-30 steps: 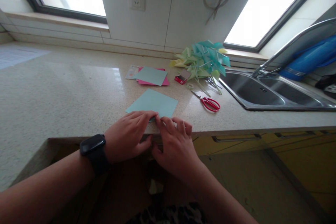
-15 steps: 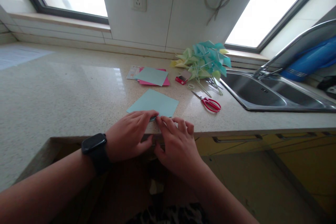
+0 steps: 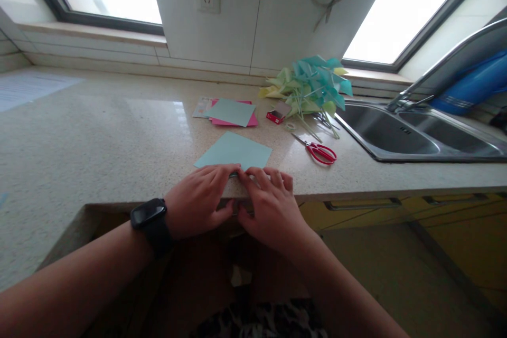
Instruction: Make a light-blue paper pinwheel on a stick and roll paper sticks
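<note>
Right now both the left hand [image 3: 198, 198] and right hand [image 3: 269, 206] lie flat, fingers spread and gripping nothing, pressing the near corner of the pale blue paper sheet [image 3: 235, 152], which stretches away from them toward the far counter [image 3: 99, 132].

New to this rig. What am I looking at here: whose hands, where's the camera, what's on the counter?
There is no machine: a person works with bare hands, filmed by a camera on their head that looks forward and down. The left hand, with a black watch on its wrist, and the right hand both press on the near corner of a light blue sheet at the edge of the counter. Neither hand lifts anything. Farther back lie a paper stack, a small red box, red scissors and a heap of paper pinwheels. A sink sits to the right.
</note>
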{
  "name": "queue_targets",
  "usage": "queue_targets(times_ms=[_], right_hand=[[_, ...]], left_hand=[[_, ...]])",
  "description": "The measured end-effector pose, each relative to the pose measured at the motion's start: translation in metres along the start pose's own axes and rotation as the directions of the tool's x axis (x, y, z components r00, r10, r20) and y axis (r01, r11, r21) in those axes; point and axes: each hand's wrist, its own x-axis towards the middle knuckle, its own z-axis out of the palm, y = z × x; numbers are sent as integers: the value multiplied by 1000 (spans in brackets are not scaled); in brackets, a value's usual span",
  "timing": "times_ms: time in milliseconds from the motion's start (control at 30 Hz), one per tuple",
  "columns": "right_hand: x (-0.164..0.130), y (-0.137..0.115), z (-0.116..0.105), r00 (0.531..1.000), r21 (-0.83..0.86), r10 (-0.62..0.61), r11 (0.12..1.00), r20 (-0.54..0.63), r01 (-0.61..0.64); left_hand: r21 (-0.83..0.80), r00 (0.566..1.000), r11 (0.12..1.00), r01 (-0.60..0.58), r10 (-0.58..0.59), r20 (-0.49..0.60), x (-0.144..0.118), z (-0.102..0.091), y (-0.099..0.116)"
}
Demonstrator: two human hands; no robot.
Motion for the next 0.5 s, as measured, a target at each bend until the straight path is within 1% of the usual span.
queue_targets(times_ms=[200,500], right_hand=[[-1,3,0,1000,10,-28,1000,13,28],[-8,6,-4,997,25,-66,998,32,65]], left_hand=[[32,999,999,2,-4,37,4,-2,2],[9,999,1000,-19,18,51,2,-2,2]])
